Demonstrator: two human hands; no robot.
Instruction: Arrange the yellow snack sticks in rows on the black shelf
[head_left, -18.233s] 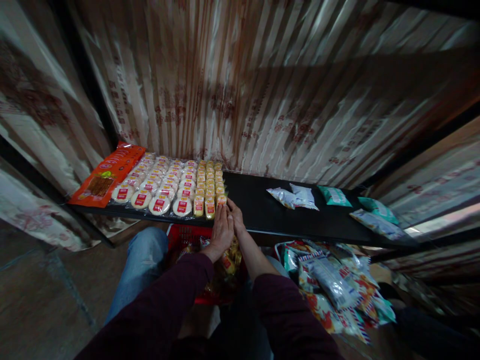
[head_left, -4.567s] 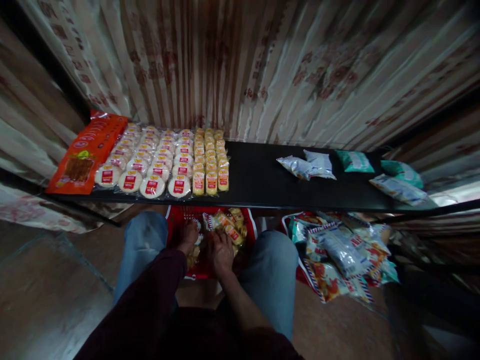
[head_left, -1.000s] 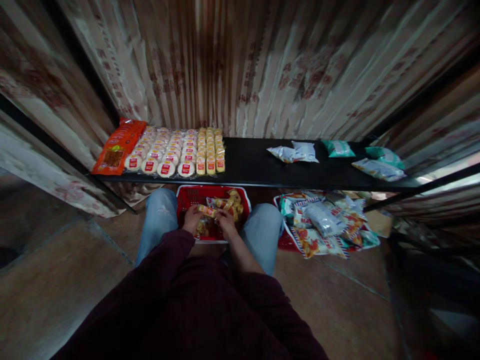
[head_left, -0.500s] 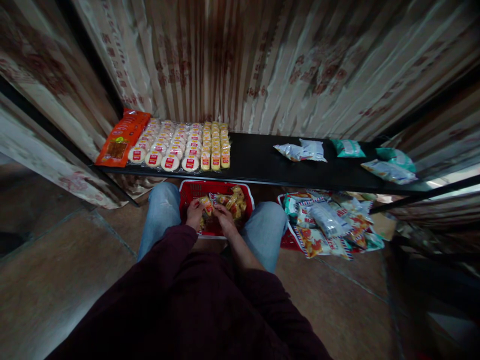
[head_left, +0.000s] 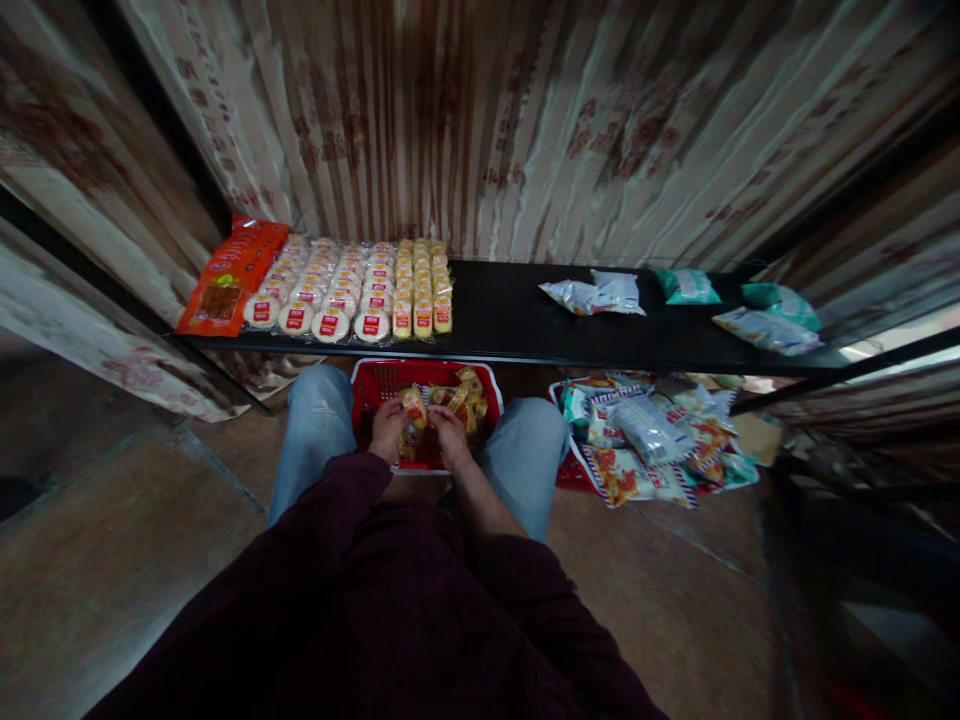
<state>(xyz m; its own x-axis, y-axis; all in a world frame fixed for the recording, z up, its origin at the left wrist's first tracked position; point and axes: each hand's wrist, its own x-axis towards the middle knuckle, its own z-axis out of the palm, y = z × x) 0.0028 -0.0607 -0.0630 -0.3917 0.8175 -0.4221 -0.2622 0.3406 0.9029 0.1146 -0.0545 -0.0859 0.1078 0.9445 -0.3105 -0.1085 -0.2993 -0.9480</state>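
Note:
Between my knees stands a red basket (head_left: 373, 376) with a white rim, holding several yellow wrapped snack cakes (head_left: 469, 392). Over it, my left hand (head_left: 388, 428) grips a wrapped snack cake (head_left: 412, 406) in clear film with a red and yellow label. My right hand (head_left: 448, 436) is closed at the right edge of that same cake, its fingertips pinching the wrapper. The undersides of the fingers are hidden.
A black shelf (head_left: 499, 310) runs across in front. On it are an orange bag (head_left: 234, 280), rows of round white wrapped cakes (head_left: 334, 312), rows of yellow cakes (head_left: 423, 300) and several pouches (head_left: 686, 287). A second basket (head_left: 576, 478) at right overflows with snack bags.
The wrapped cake has turned between my hands, so its yellow, labelled face now shows more. My hands stay over the basket. The whole view has shifted slightly.

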